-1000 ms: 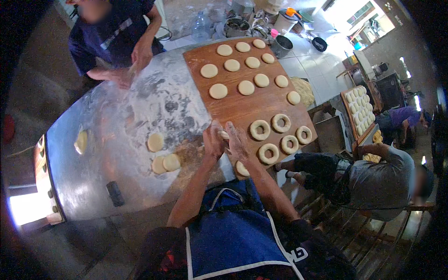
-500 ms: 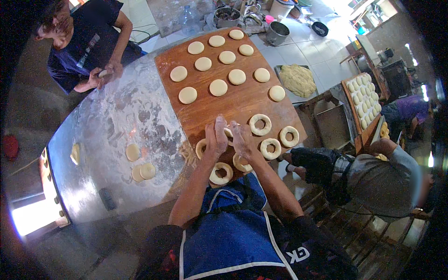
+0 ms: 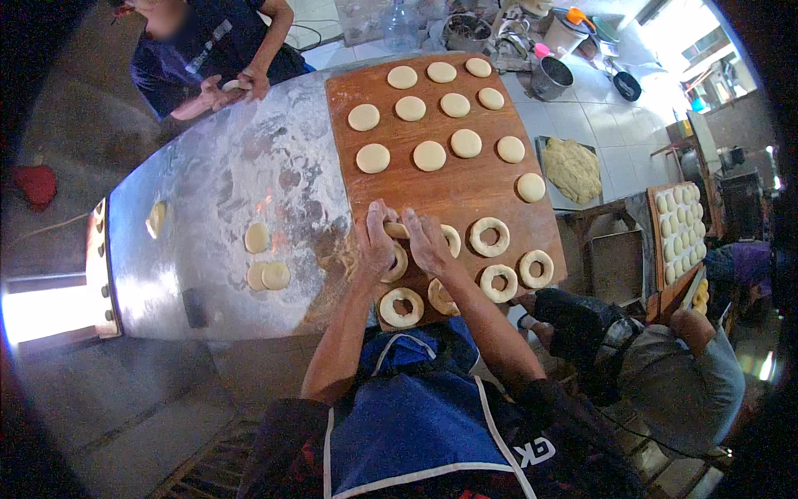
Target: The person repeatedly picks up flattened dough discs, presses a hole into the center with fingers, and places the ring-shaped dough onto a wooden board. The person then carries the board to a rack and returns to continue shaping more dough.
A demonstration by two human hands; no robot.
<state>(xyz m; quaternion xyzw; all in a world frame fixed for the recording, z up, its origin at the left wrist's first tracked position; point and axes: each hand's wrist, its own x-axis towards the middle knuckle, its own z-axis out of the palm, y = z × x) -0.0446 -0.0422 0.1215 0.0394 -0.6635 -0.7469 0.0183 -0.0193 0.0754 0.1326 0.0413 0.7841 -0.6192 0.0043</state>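
Note:
My left hand [image 3: 378, 241] and my right hand [image 3: 426, 245] are raised over the lower part of a wooden board [image 3: 449, 191], fingers closed on a pale dough piece [image 3: 396, 230] held between them. Several dough rings [image 3: 490, 236] lie around and partly under my hands; some are hidden by them. Rows of flat dough discs [image 3: 429, 155] cover the board's upper part. The board rests on a flour-dusted metal table [image 3: 208, 224], where more discs [image 3: 256, 237] lie to the left of my hands, beside a dark rectangular object [image 3: 194, 308].
A person [image 3: 191, 58] across the table handles dough. At right, another person [image 3: 673, 366] bends near a tray of dough pieces [image 3: 677, 233]. A dough mass [image 3: 572, 169] in a tray, pots [image 3: 550, 76] and buckets [image 3: 573, 33] stand beyond the board.
My view has shifted. My hands stay together around the dough piece, their fingers repositioned. The person across the table has raised the piece they handle; the person at right has moved lower.

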